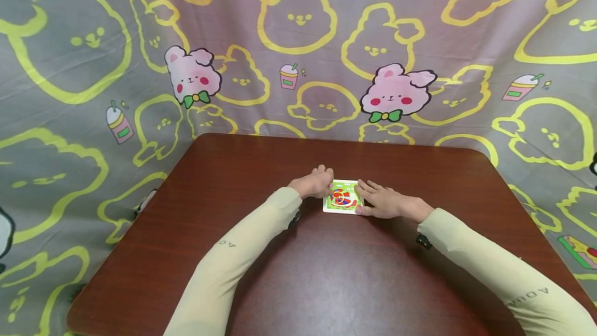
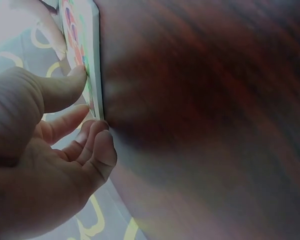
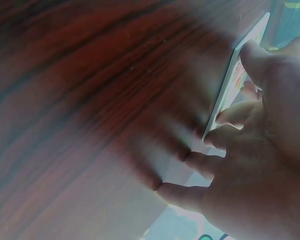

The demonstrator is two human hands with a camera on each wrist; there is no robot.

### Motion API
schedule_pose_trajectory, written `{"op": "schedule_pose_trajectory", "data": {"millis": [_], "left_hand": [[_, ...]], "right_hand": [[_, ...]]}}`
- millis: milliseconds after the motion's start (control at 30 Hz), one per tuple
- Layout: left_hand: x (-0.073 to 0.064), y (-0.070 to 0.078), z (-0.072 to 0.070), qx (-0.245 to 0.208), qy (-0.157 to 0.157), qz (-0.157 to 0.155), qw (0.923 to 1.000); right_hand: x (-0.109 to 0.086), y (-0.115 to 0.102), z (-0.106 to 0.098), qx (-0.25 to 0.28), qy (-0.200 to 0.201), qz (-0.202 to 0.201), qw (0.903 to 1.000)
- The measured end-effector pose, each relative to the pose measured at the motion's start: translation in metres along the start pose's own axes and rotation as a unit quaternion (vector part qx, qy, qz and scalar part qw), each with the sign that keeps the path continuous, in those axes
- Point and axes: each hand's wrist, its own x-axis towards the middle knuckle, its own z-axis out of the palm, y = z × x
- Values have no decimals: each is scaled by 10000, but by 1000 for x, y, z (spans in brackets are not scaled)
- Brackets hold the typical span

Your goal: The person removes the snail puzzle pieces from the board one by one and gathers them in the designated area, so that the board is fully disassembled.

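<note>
A small square picture board (image 1: 342,201) with a white rim and a bright red, green and blue design lies flat on the brown table. My left hand (image 1: 318,182) grips it at its left side. In the left wrist view, the left thumb (image 2: 80,75) rests on the board's face while the other fingers curl in at its edge and corner. On the opposite side, my right hand (image 1: 381,200) lies with its fingers spread and mostly straight. The right wrist view has the right thumb (image 3: 252,52) on the rim, with some fingertips on the board and others on the table.
The brown wooden table (image 1: 298,284) has rounded corners and stretches around the board. Behind it and at both sides hangs a grey curtain (image 1: 326,30) with yellow outlines and pink rabbits. Both forearms wear pale sleeves, with a dark wrist device (image 1: 424,241) at the right cuff.
</note>
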Motion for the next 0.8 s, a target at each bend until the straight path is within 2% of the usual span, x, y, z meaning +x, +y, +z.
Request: {"op": "schedule_pose_trajectory", "data": {"millis": [267, 600, 700, 800], "left_hand": [[1, 0, 0, 155, 29, 60, 9999], [1, -2, -2, 148, 36, 407, 9991], [-1, -2, -3, 52, -13, 467, 9989], [-3, -2, -4, -91, -119, 401, 9991]], "right_hand": [[1, -1, -1, 20, -34, 38, 10000], [1, -2, -3, 4, -39, -9, 10000], [1, -2, -3, 11, -58, 3, 10000], [1, -2, -3, 25, -103, 32, 9999]]}}
